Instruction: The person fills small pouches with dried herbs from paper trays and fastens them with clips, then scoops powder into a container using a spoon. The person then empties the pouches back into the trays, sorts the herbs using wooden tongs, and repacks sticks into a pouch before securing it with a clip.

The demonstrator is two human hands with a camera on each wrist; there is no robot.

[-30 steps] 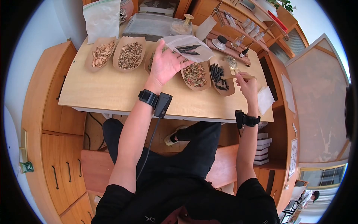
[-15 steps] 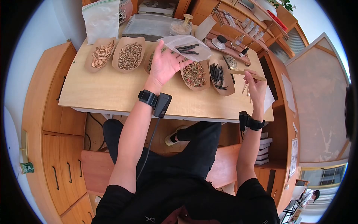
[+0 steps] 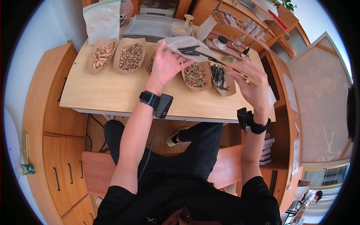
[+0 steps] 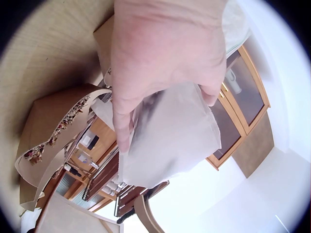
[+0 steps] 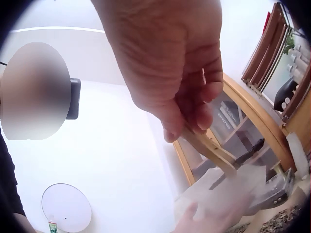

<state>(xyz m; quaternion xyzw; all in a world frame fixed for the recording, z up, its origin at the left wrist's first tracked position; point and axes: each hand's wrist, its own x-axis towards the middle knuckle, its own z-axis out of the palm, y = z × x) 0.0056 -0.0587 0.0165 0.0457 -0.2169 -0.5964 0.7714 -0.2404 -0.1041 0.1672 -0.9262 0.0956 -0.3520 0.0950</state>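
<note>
My left hand [image 3: 165, 69] holds a translucent white pouch [image 3: 173, 43], thumb on one side and fingers spread along the other. Several dark dried sticks [image 3: 189, 49] show through its thin wall. With my right hand [image 3: 253, 84] I pinch wooden tongs [image 5: 211, 153], and their tips grip a dark, wrinkled stick [image 5: 250, 151] right at the pouch's edge. Below the tongs stands a brown paper tray [image 3: 229, 90] with more dark sticks [image 3: 217, 73]. Nearest to my left fingers is a paper tray of mixed dried flowers and herbs [image 3: 197, 75].
To the left stand paper trays of brown chopped pieces [image 3: 131, 56] and pale slices [image 3: 103, 55]. Behind them are a large white bag [image 3: 102, 22], a grey metal tray [image 3: 150, 26] and a glass jar [image 3: 182, 28]. A wooden rack with bottles [image 3: 249, 28] stands at the back right.
My right hand has lifted the tongs from the tray of dark sticks, swung right, then moved up and left to the pouch with a stick. My left hand has stayed put.
</note>
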